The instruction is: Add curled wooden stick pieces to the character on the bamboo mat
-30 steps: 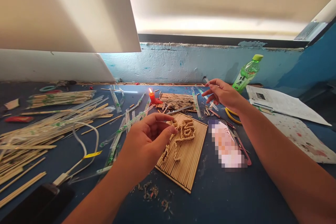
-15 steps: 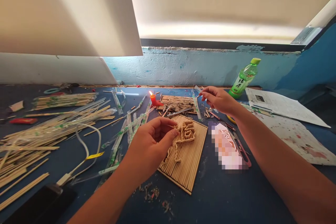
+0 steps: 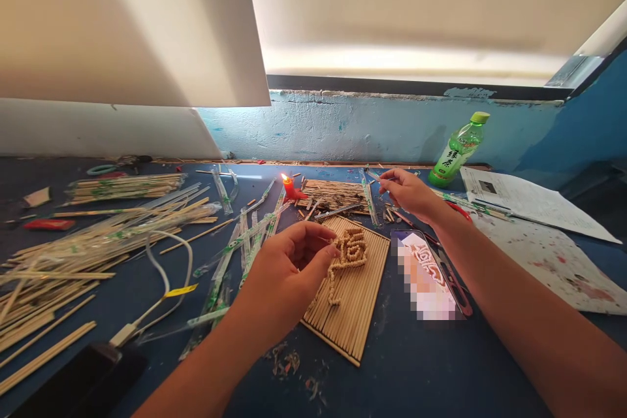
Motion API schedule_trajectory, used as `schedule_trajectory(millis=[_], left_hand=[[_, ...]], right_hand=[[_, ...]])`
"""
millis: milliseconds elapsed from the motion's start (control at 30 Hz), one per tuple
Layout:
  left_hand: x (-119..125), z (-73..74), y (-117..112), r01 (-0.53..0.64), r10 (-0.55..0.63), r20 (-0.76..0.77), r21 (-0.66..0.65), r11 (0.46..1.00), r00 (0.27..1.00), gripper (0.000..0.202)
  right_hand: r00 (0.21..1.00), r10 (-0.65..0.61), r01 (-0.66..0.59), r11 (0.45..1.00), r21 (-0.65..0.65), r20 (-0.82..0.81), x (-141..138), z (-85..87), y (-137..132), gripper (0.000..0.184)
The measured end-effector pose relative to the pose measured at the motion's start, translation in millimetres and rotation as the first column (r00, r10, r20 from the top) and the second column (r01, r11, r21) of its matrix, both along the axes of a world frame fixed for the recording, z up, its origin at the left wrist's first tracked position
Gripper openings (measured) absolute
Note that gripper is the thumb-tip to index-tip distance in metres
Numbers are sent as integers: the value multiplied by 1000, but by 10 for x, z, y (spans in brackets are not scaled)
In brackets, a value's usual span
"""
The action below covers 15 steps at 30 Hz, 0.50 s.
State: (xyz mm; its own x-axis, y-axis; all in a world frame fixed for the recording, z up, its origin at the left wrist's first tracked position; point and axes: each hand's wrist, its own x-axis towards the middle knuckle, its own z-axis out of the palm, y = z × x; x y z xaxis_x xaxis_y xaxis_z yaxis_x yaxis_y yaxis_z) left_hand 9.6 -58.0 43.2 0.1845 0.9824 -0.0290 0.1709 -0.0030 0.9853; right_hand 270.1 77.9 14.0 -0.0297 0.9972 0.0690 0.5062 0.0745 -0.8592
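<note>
My left hand (image 3: 294, 268) hovers over the left part of a mat of thin wooden sticks (image 3: 362, 300), thumb and fingertips pinched close together. Whatever is between them is too small or hidden to make out. Beside those fingertips, a raised pattern of small twisted tan pieces (image 3: 353, 248) lies on the mat, partly covered by the hand. Farther back, my right hand (image 3: 404, 192) is closed in a pinch on a thin pale stick (image 3: 373, 176), near a clear plastic wrapper (image 3: 367, 196). A burnt-looking stick panel (image 3: 337, 194) lies behind the mat.
A lit red candle (image 3: 289, 186) burns between the hands, close to wrappers. Bundled chopsticks (image 3: 127, 188) and loose sticks cover the left side, with a white cable (image 3: 189, 261). On the right are a phone (image 3: 426, 274), a green bottle (image 3: 458, 150) and papers (image 3: 529, 199).
The view has shifted slightly. My right hand has turned a little and the stick in it sits lower. A red curved object now shows beside my right forearm. My left hand keeps its pinch.
</note>
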Motion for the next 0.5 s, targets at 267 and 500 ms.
schedule_trajectory(millis=[267,500], left_hand=[[-140,78,55,-76,75,28,32,997,997,26],[-355,107,254,-356,342,109,164,920,933,21]], right_hand=[[959,-43,-47,950,309,279,-25,-110,93,20],[935,111,-222,923,313,337,-623,39,325,14]])
